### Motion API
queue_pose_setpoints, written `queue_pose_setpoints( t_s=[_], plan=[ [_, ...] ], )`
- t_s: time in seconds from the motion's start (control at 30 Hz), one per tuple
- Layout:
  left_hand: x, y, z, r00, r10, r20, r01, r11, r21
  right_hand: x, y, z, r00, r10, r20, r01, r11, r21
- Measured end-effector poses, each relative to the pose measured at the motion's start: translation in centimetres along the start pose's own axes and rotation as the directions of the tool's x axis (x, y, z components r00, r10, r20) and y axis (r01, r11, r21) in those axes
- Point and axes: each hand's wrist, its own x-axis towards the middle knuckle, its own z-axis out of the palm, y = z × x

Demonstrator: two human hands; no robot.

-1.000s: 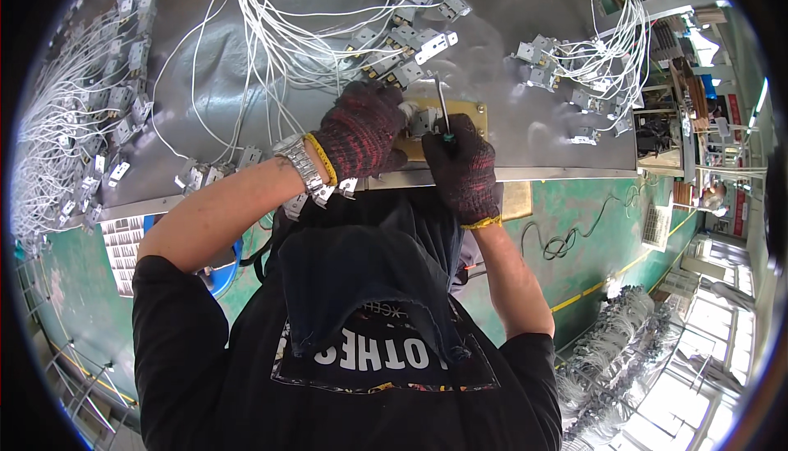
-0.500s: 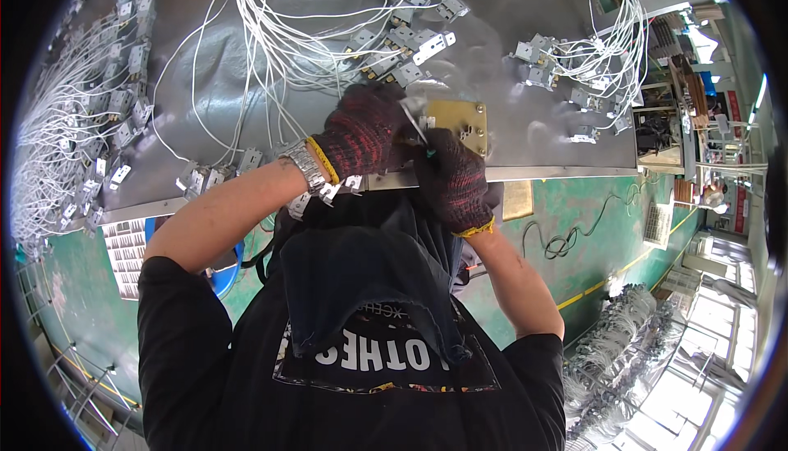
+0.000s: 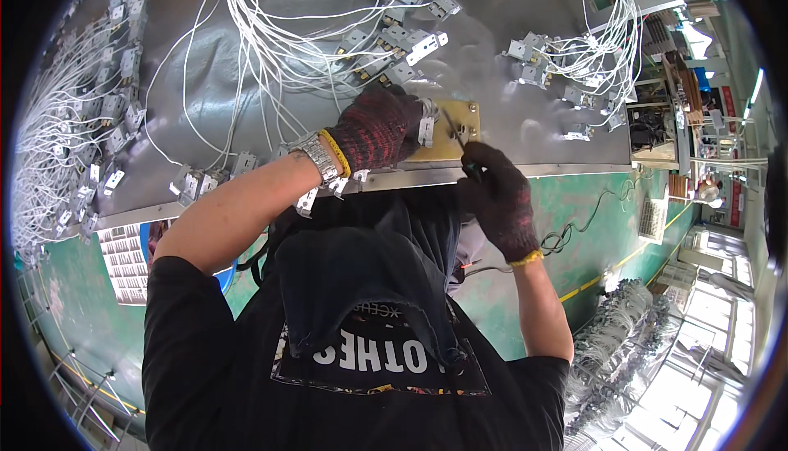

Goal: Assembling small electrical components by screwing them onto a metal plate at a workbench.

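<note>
My left hand [image 3: 377, 128], in a dark red-and-black knit glove, is closed on a small grey-white metal connector piece [image 3: 427, 128] at the left side of a brass-coloured plate [image 3: 450, 152]. The plate lies at the front edge of the metal table and carries bolts and a small fitting. My right hand [image 3: 501, 205], gloved alike, grips a screwdriver [image 3: 452, 129]; its thin dark shaft points up and left over the plate, and a bit of green handle shows by the fingers. Beyond my left hand lies a cluster of grey connectors [image 3: 398, 45] on white wires [image 3: 263, 49].
More wired connectors are heaped at the left [image 3: 115, 98] and at the right [image 3: 533, 57]. Several lie along the front edge [image 3: 197, 182]. A white plastic crate [image 3: 125, 262] stands on the green floor at the left, and a dark cable [image 3: 574, 233] runs on the floor at the right.
My right hand has drawn back from my left, toward me and to the right, with the screwdriver. The connector piece beside my left fingers now shows more plainly, upright.
</note>
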Motion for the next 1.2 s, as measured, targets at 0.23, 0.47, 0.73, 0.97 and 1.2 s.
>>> queue_pose_setpoints(
  t_s=[0.23,0.47,0.73,0.97,1.2],
  plan=[
    [0.3,0.0,0.7,1.0,-0.011,0.004,0.011,1.0,-0.006,-0.4,-2.8,-0.4,0.994,-0.002,0.113,0.03,0.97,-0.242],
    [0.4,0.4,0.4,0.999,-0.039,0.007,0.039,0.999,-0.01,-0.1,-4.8,-0.3,0.99,-0.061,0.127,0.11,0.894,-0.435],
    [1.2,0.4,0.3,0.994,-0.078,0.07,0.08,0.997,-0.021,0.2,-3.3,0.9,0.989,-0.131,0.064,0.145,0.893,-0.425],
    [1.2,0.9,0.0,0.983,-0.109,0.146,0.107,0.994,0.022,0.5,-3.8,-0.2,0.995,0.018,0.101,0.016,0.944,-0.33],
    [0.9,0.6,0.4,0.996,-0.034,0.078,0.026,0.994,0.103,0.7,-4.0,-0.6,0.992,-0.024,0.126,0.065,0.942,-0.33]
  ],
)
